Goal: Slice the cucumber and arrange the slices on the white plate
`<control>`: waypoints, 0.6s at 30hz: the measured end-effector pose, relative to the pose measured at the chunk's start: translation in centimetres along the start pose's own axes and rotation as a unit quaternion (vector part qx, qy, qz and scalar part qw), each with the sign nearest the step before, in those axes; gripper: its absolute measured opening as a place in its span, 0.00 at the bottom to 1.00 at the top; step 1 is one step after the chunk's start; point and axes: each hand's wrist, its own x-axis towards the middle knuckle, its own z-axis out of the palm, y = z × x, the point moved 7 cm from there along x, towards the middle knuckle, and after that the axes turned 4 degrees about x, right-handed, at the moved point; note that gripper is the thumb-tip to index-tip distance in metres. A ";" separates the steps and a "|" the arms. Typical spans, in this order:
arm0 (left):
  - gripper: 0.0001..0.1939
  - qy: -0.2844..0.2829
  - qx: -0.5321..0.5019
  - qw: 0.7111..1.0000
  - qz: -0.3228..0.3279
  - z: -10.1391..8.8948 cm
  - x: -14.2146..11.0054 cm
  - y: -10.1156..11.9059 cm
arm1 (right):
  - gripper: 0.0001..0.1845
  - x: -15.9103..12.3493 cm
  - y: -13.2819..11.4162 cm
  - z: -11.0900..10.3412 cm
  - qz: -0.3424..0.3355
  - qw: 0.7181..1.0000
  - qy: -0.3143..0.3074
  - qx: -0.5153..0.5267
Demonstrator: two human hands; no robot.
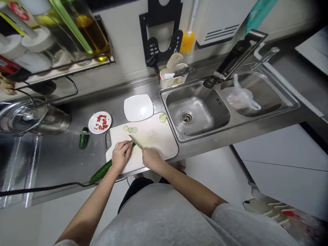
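Observation:
My left hand [122, 154] is closed on a long green cucumber [100, 172], whose uncut length sticks out past the wrist toward the counter's front edge. In my right hand [151, 158] is a kitchen knife [135, 141], its blade at the cucumber's end beside my left fingertips. Both hands are over a white cutting board [164, 136]. Several thin cucumber slices [132, 130] lie in a row near the board's far left, and a few more slices [163, 118] sit at its far right corner.
A white plate with chopped red bits [101, 117] and a short cucumber piece [83, 138] are at left. Behind the board lies a bare white square plate [138, 107]. The double sink [197, 112] adjoins at right. A black cord [51, 188] crosses the front left.

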 end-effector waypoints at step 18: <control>0.19 0.069 -0.072 0.985 -0.143 -1.7 1.0 -1.6 | 0.16 -2.6 3.3 -1.7 0.045 0.982 0.142 -0.116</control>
